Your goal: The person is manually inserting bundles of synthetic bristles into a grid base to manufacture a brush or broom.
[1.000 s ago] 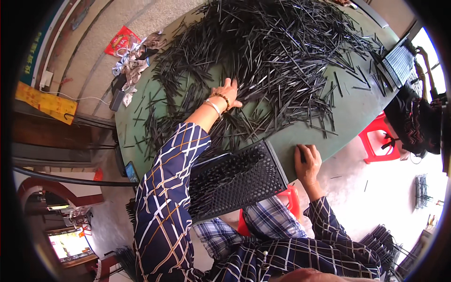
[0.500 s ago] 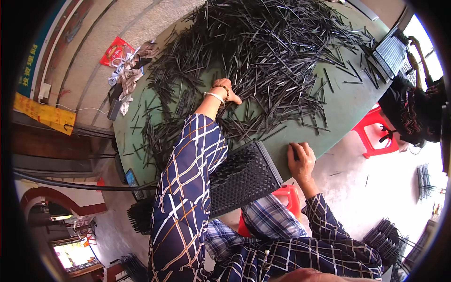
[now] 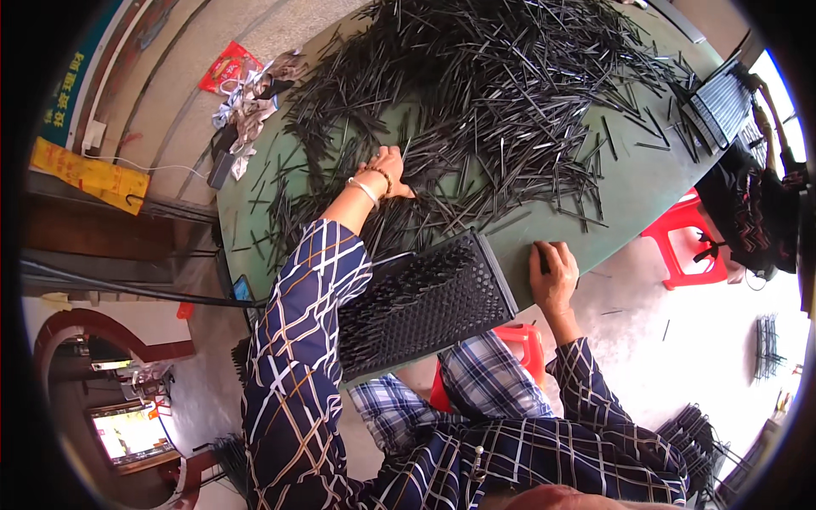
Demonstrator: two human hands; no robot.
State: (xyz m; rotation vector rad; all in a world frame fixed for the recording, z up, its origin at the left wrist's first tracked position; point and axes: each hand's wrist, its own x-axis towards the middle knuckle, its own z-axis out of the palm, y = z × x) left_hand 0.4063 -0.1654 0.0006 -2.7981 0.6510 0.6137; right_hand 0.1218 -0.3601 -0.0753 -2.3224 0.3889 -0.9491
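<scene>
My left hand (image 3: 385, 174), a beaded bracelet and a pale bangle on its wrist, is over the near left part of a heap of thin black plastic sticks (image 3: 501, 93). Its thumb stands out from the fingers, and no stick shows in its grasp. A black perforated rack (image 3: 425, 302) lies at the table's near edge, its left part filled with upright sticks and its right part showing bare holes. Beyond the rack's right end, my right hand (image 3: 554, 270) rests by the table edge, fingers curled; something dark shows inside them, too hidden to name.
Loose sticks lie over the green table (image 3: 629, 183). Crumpled cloths (image 3: 255, 110) and a red packet (image 3: 229, 68) sit at the left edge. Another rack (image 3: 718, 102) is at the far right, beside a person in dark clothing (image 3: 739, 204). A red stool (image 3: 684, 246) stands below.
My left hand has shifted left and slightly back toward me over the sticks, its forearm uncovering more of the rack. My right hand stays curled by the table edge. The view has shifted slightly.
</scene>
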